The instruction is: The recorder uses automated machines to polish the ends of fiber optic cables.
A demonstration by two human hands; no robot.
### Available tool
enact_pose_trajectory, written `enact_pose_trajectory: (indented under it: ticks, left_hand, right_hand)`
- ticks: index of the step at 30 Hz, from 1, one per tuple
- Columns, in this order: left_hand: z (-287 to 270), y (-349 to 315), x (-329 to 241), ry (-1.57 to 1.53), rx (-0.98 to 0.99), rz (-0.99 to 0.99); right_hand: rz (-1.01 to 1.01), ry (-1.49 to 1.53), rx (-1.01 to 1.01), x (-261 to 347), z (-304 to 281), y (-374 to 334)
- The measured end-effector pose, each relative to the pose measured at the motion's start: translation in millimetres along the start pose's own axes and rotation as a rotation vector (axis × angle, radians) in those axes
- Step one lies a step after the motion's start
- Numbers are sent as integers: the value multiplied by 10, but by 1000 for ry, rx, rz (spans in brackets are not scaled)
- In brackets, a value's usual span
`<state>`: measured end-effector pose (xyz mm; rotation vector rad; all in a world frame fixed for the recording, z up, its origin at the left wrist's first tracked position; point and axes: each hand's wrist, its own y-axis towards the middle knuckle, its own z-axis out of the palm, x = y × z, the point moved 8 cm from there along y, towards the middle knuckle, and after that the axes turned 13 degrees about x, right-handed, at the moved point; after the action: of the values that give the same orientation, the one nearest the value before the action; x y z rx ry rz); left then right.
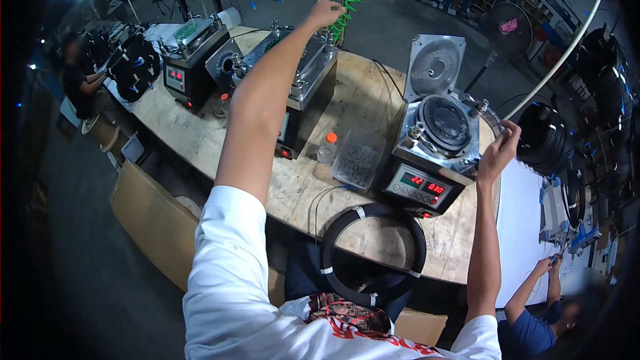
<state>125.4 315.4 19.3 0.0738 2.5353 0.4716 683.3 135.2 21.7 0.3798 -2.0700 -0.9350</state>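
Note:
My left hand (325, 13) is stretched out far ahead, beside a green coiled hose (353, 3) and a metal post. Its fingers are closed, but what they hold, if anything, cannot be made out. My right hand (500, 150) is raised at the right side of a metal machine (437, 140), its fingers bent together near a clamp fitting (477, 108); whatever is in them is too small to tell. The machine's square lid (435, 65) stands up, and a round dark disc (447, 122) sits in its top. Red digits glow on its front panel (417, 187).
A clear tub (360, 160) of small pieces and an orange-capped bottle (327, 149) stand left of the machine. A black cable coil (325, 247) lies over the near edge of the wooden table (287, 193). Other machines (193, 60) line the left. Co-workers sit far left and lower right.

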Motion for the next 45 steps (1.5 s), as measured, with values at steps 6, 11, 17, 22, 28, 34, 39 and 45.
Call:
enact_pose_trajectory:
  ticks: [6, 11, 17, 22, 28, 34, 39, 45]
  left_hand:
    - [396, 473, 605, -334, 125, -237]
    - [553, 709, 623, -312, -30, -222]
    - [-66, 662, 373, -278, -122, -3]
    - [-585, 543, -875, -752, -4, 54]
    - [-1584, 132, -1760, -265, -239, 442]
    - [-1634, -711, -2732, -685, -18, 434]
    - [-1450, -1012, -2999, -736, 236, 467]
    - [-967, -1471, -3513, -834, 268, 451]
  right_hand:
    - [7, -26, -24, 39, -65, -16]
    - [93, -56, -41, -67, -118, -22]
    - [37, -22, -39, 33, -24, -12]
    - [15, 6, -69, -19, -165, -7]
    - [8, 5, -32, -8, -37, -25]
    - [75, 49, 49, -129, -65, 17]
    - [24, 65, 145, 28, -53, 73]
    - [76, 498, 619, 1148, -70, 156]
